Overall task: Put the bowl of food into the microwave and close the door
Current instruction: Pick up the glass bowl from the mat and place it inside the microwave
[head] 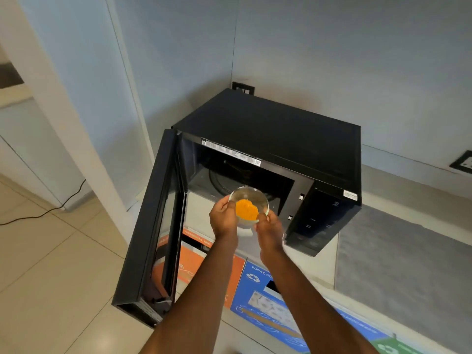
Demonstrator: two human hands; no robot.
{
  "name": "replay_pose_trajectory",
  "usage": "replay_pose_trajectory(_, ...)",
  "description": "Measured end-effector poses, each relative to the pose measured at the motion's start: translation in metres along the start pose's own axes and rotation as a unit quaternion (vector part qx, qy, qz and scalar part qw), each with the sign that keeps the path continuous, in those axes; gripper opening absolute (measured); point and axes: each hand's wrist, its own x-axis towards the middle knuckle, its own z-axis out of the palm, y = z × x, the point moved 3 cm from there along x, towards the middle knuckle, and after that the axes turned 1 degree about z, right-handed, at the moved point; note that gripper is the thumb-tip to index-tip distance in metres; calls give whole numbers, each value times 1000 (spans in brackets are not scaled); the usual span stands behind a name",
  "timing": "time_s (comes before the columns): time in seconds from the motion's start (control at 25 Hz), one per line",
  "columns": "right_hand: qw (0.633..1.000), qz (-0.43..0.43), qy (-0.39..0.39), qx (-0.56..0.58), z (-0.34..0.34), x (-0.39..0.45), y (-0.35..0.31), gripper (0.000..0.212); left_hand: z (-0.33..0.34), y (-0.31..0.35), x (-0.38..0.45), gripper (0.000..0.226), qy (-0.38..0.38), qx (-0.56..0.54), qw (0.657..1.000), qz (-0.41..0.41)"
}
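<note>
Bowl: clear glass, orange food heaped inside, held level at the mouth of the microwave, not yet on the turntable. Left hand grasps the rim at 9 o'clock, right hand at 4 o'clock; both clasped on it. Door stands wide open at 9 o'clock of the bowl. Judgement: keep the bowl flat, carry it toward 12 o'clock, set it centred on the turntable, release, then swing the door closed.
</note>
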Motion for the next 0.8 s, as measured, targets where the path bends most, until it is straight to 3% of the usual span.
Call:
replay_pose_trajectory(0.4, 999, -21, 28, -14, 43, 86, -27, 33, 58, 6, 75, 24, 3, -12, 1000, 26)
replay_pose_trajectory(0.8, 997, 53, 36, 30, 59, 130, -34, 20, 87, 1, 119, 38, -10, 12, 999, 31)
